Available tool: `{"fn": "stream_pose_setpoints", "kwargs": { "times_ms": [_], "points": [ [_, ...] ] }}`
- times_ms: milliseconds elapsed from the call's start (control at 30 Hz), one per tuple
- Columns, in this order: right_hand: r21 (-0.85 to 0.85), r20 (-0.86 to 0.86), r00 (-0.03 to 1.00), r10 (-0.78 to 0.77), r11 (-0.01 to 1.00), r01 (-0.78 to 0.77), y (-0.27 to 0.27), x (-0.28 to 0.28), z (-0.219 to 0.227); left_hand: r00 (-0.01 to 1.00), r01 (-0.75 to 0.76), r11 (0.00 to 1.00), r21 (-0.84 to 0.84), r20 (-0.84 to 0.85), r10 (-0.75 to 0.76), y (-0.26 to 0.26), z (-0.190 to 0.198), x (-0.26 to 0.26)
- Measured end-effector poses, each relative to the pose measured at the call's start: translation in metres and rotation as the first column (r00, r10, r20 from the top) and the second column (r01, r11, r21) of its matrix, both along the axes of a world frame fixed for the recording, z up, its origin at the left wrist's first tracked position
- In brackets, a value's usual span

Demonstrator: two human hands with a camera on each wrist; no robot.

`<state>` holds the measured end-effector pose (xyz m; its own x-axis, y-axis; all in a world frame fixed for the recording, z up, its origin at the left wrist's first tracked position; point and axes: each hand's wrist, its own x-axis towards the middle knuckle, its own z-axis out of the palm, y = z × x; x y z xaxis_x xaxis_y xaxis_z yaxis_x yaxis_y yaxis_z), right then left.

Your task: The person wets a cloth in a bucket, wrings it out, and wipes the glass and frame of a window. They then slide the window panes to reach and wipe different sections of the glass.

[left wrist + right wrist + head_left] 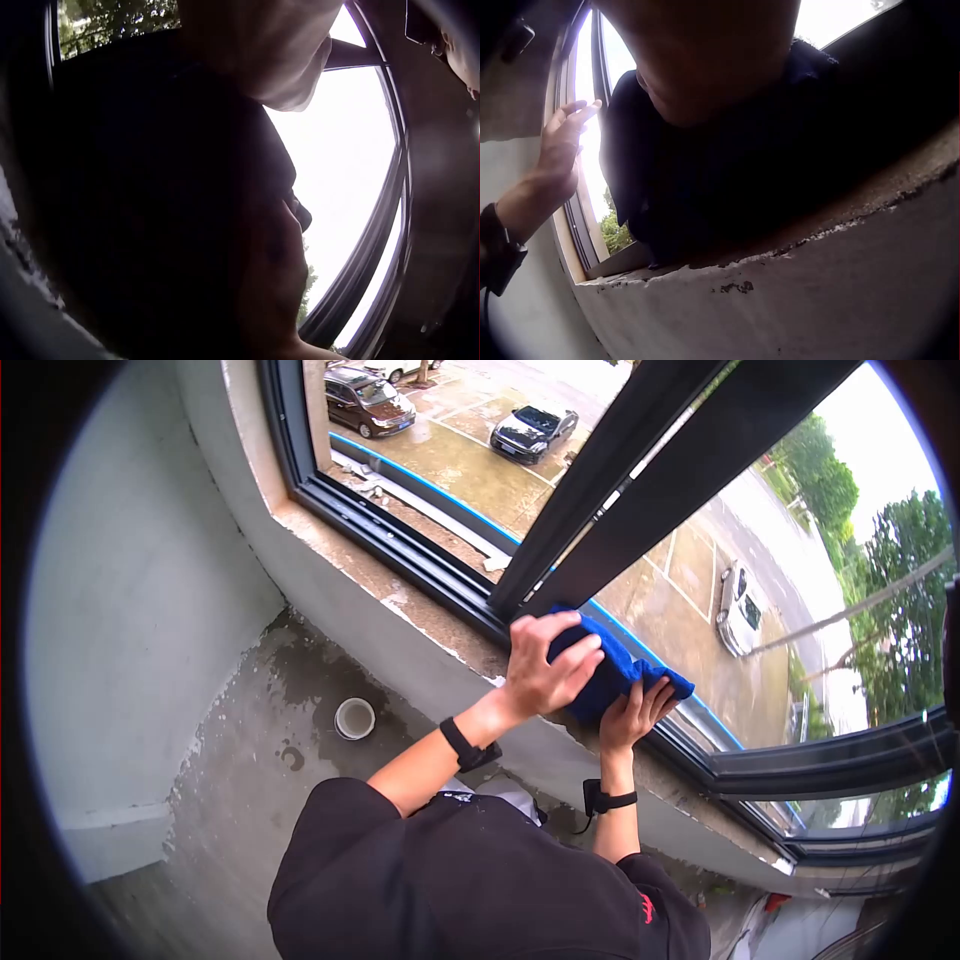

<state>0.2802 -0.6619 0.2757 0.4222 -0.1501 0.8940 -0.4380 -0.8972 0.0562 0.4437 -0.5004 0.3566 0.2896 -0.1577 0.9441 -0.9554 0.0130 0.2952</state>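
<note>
A blue cloth (610, 665) lies bunched along the lower window frame, at the foot of the dark upright post. My right hand (630, 715) holds its right part, fingers over the fabric and a fold standing up past the fingertips. Up the frame to the left, my left hand (550, 670) is at the cloth's other end, its fingers spread and slightly bent; blue shows between them. In the right wrist view the left hand (559, 146) reaches out beside the dark cloth (630, 150). The left wrist view is mostly dark, with the cloth's details hidden.
The rough sill (400, 600) runs diagonally below the black window frame (385, 535), chipped along its edge. A white bucket (355, 718) stands on the wet concrete floor (250, 780). Beyond the window are parked cars (535, 430) and trees.
</note>
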Motion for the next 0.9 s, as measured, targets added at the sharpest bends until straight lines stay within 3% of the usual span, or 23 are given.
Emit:
{"fn": "stream_pose_setpoints", "kwargs": {
  "times_ms": [33, 100, 167, 200, 300, 500, 767, 900],
  "points": [
    [0.004, -0.016, 1.0, 0.014, 1.0, -0.014, 0.002, -0.001, 0.005, 0.999, -0.05, 0.991, -0.125, 0.014, 0.052, 0.001, 0.012, 0.016],
    [0.05, -0.04, 0.997, 0.058, 0.997, -0.056, 0.012, -0.001, 0.018, 0.983, -0.141, 0.979, -0.149, -0.139, 0.12, -0.002, 0.043, 0.045],
    [0.121, -0.092, 0.982, 0.164, 0.981, -0.153, 0.025, -0.002, 0.035, 0.978, -0.087, 0.994, -0.072, -0.195, 0.071, -0.006, 0.062, 0.067],
    [0.142, -0.097, 0.97, 0.224, 0.968, -0.209, 0.031, -0.002, 0.042, 0.962, 0.075, 0.996, -0.047, -0.26, -0.085, -0.015, 0.053, 0.076],
    [0.163, -0.05, 0.931, 0.362, 0.922, -0.35, 0.043, 0.0, 0.056, 0.972, 0.055, 0.998, -0.029, -0.227, -0.06, -0.019, 0.049, 0.082],
    [0.203, 0.116, 0.923, 0.366, 0.901, -0.383, 0.055, 0.007, 0.081, 0.997, -0.02, 0.998, -0.067, -0.078, 0.015, -0.015, 0.05, 0.087],
    [0.039, 0.107, 0.916, 0.387, 0.919, -0.393, 0.06, 0.015, 0.111, 0.996, 0.051, 0.994, -0.101, -0.062, -0.057, -0.01, 0.044, 0.107],
    [0.057, 0.139, 0.927, 0.348, 0.932, -0.359, 0.059, 0.004, 0.113, 0.997, 0.078, 0.991, -0.107, 0.004, -0.078, -0.007, 0.041, 0.117]
  ]
}}
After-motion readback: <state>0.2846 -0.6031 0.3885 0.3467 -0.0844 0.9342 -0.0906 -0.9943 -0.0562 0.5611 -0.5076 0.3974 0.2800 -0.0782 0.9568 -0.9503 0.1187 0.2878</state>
